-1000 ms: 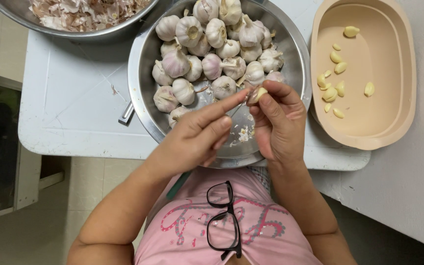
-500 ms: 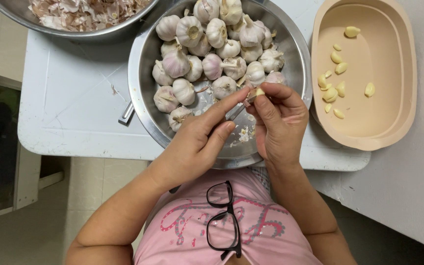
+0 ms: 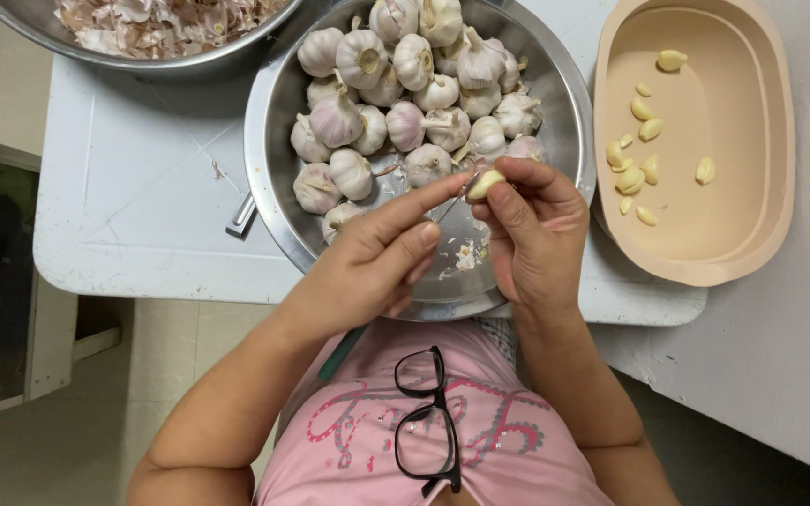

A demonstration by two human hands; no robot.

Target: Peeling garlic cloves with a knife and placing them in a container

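Change over the last second: slight. Left hand (image 3: 367,267) and right hand (image 3: 532,234) unmoved above the near side of the steel bowl (image 3: 269,141). Garlic clove (image 3: 485,183) turned a little between the fingertips and now less exposed. Work at the same clove ongoing, not released.

Up and far left of the grip: second steel bowl (image 3: 180,64) filled with papery garlic skins (image 3: 152,19).

Left hand: lower fingers curled around a green-handled knife (image 3: 341,351), handle protruding beneath the wrist, thin blade only partly visible toward the clove. Forefinger extended, tip touching the clove's left side.

Garlic clove: pale yellow, pinched between both hands, directly over the bowl's near rim. Skin scraps just below it on the bowl floor.

Right hand: closed narrowly on the clove, thumb and forefinger at its right end, remaining fingers folded into the palm.

Beyond the grip: unpeeled garlic bulbs (image 3: 405,84) heaped in the far half of the steel bowl, nearest ones just above the fingertips.

Right of the grip, apart from the bowl: beige oval tray (image 3: 771,150) holding a few peeled cloves (image 3: 635,173).
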